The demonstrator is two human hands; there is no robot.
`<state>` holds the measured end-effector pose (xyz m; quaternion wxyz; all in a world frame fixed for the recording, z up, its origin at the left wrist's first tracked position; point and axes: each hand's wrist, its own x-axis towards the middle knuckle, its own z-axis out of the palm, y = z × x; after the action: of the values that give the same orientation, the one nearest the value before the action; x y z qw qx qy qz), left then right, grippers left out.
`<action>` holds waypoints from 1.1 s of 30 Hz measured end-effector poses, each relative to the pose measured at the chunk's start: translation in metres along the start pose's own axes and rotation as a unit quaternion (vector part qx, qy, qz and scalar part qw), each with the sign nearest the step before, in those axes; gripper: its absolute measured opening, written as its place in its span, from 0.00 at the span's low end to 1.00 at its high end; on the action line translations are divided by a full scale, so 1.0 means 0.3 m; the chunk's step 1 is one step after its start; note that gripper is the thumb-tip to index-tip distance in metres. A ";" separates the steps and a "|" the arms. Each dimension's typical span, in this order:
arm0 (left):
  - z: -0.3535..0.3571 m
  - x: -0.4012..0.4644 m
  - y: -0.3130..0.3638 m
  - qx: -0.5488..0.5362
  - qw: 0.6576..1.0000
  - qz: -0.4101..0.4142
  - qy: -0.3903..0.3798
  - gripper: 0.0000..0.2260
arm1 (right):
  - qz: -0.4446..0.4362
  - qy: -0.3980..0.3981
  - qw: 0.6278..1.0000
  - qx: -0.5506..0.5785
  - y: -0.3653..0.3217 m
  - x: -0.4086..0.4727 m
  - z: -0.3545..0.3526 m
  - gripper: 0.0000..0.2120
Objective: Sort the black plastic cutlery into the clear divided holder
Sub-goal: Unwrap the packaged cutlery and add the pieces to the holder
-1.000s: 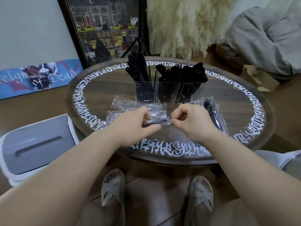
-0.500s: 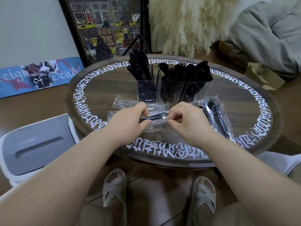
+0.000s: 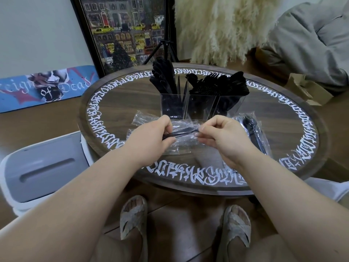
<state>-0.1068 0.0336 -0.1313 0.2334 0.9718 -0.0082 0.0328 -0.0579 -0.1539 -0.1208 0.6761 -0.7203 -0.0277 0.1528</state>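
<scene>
Both hands have lifted slightly since the earlier frame. Now my left hand (image 3: 151, 138) grips the wrapped cutlery piece (image 3: 181, 133), my right hand (image 3: 222, 137) pinches its wrapper end, just before the clear divided holder (image 3: 190, 107).

Round brown table (image 3: 120, 99) with white scribbly letters around rim. Behind table: framed city picture (image 3: 124, 31) with yellow cars, black tripod (image 3: 166, 44), fluffy cream grass (image 3: 222, 29). Blue painted board (image 3: 43, 87) leaning on wall. Grey-and-white bin (image 3: 43, 167) at left. Grey cushion (image 3: 311, 40) and brown paper bag (image 3: 306, 89) at right. Woven sandals (image 3: 132, 216) on floor.
</scene>
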 end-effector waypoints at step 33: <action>0.002 -0.002 0.031 -0.007 0.999 0.002 0.038 0.04 | 0.009 0.049 0.980 -0.193 -0.021 0.013 0.002 0.05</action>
<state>-0.1077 0.0251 -0.1277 0.2401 0.9682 -0.0020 0.0699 -0.0534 -0.1520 -0.1155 0.5238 -0.8439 -0.0170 0.1151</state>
